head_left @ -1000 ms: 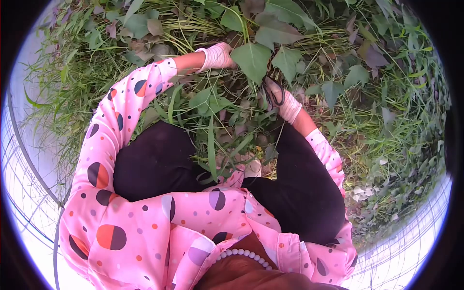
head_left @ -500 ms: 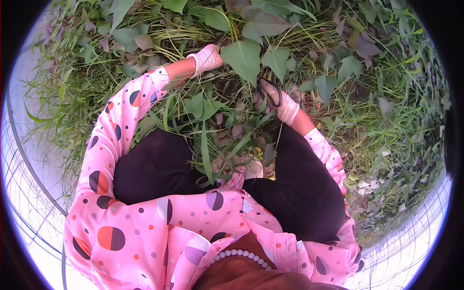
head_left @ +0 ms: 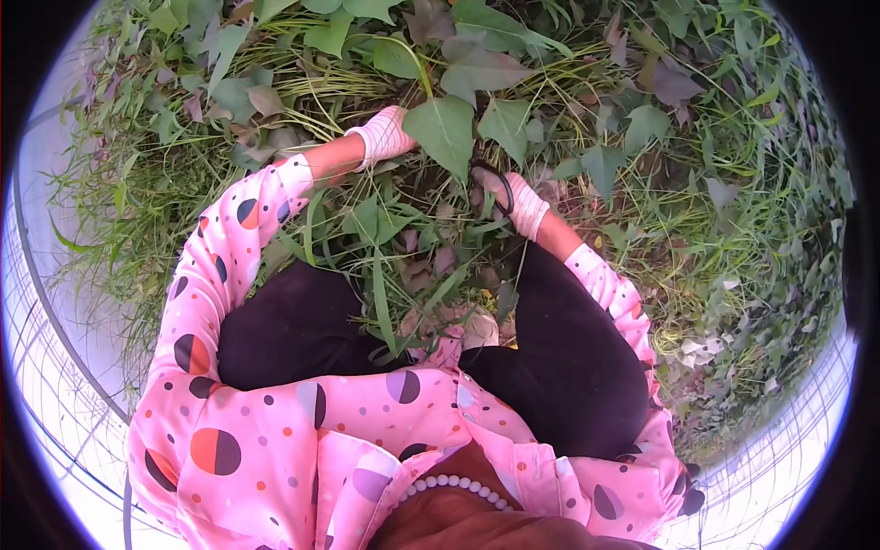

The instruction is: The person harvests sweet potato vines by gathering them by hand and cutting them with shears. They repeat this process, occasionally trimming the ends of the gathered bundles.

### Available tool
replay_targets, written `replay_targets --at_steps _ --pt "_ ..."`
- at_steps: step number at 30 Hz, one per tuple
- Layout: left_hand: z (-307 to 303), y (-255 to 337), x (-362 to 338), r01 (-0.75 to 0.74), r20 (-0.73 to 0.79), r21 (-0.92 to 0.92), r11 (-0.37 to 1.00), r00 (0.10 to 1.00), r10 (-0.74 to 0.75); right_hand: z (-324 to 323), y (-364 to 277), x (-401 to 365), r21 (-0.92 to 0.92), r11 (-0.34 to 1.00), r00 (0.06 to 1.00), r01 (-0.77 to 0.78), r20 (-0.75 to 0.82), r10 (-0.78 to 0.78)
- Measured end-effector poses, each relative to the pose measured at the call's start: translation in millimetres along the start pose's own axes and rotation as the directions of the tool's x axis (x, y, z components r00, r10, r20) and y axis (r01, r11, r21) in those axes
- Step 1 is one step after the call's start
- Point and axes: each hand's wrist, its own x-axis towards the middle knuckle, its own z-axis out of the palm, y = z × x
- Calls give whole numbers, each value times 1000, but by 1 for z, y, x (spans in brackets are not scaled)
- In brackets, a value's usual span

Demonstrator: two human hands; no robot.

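Observation:
My left hand [head_left: 388, 136], in a pale striped glove or wrap, reaches into the plants just left of a broad green leaf [head_left: 440, 136]. That leaf and the stems hide its fingers. My right hand [head_left: 524, 207], covered the same way, is closed around scissors [head_left: 506, 191] with a black loop handle. Their blades are lost among the leaves and grass. Between and beyond both hands grow leafy vines [head_left: 502, 124] with thin pale stems.
Grass [head_left: 380, 284] and leaves stand between my bent knees in dark trousers [head_left: 587, 357]. Dense weeds [head_left: 733, 211] spread to the right. A pale sheet-like surface [head_left: 60, 211] and wire mesh [head_left: 55, 394] lie along the left.
The whole view has shifted slightly, so plants and hands appear a little lower and further left. My right hand keeps hold of the scissors; both hands stay near the same leaves.

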Motion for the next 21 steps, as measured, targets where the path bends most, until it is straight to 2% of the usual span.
replay_targets --at_steps 2,3,4,6,7,8,10,11,12,13,14,15,16,17,18,19,20,21 --pt "-6 -2 -12 -9 -53 -306 952 999 -8 -2 -3 -3 -177 974 989 -145 9 149" --pt "12 -17 -12 93 -12 -436 895 994 -109 0 -4 -5 -131 974 982 -182 17 186" --pt "14 -22 -15 246 65 -575 781 965 -255 0 -3 -7 -139 978 986 -157 34 163" --pt "129 -122 -2 94 -14 -903 419 969 -248 3 -8 -11 -62 984 986 -165 4 166" --pt "24 -49 -25 268 102 -741 615 951 -292 0 5 -5 -64 988 990 -142 -24 141" --pt "-18 -21 -33 283 110 -740 610 946 -305 -12 31 8 -167 984 998 -54 -50 46" --pt "-66 2 -49 544 272 -508 668 837 -474 -9 16 -2 -227 973 1000 26 6 -26" --pt "-76 -2 -59 570 189 -571 591 792 -581 -11 19 -1 -226 974 999 31 19 -28" --pt "-122 18 -71 720 200 -521 459 626 -754 -13 25 2 -275 961 999 37 -4 -40" --pt "-109 -25 -89 587 82 -681 439 657 -750 -14 31 4 -323 946 998 41 -28 -53" --pt "-143 -7 -104 486 -12 -802 346 566 -824 -16 37 6 -321 946 998 47 -17 -55" --pt "-129 -70 -132 544 -54 -780 310 434 -899 -16 43 8 -293 952 996 84 -12 -92" --pt "-151 -63 -152 398 -281 -815 421 364 -888 -18 50 12 -268 955 991 125 -7 -131" --pt "-168 -80 -174 322 -367 -852 413 194 -910 -20 63 20 -274 942 979 196 1 -204" --pt "-181 -93 -197 272 -541 -810 520 -4 -841 -16 52 16 -282 935 976 213 19 -216" --pt "-198 -99 -222 508 -646 -707 492 -183 -741 -9 32 5 -274 941 979 199 11 -204" --pt "-212 -69 -221 284 -705 -709 646 -265 -658 -5 19 -3 -269 945 981 186 4 -192" --pt "-216 -84 -244 593 -874 -485 643 -303 -380 -8 24 0 -346 911 970 225 -4 -242"
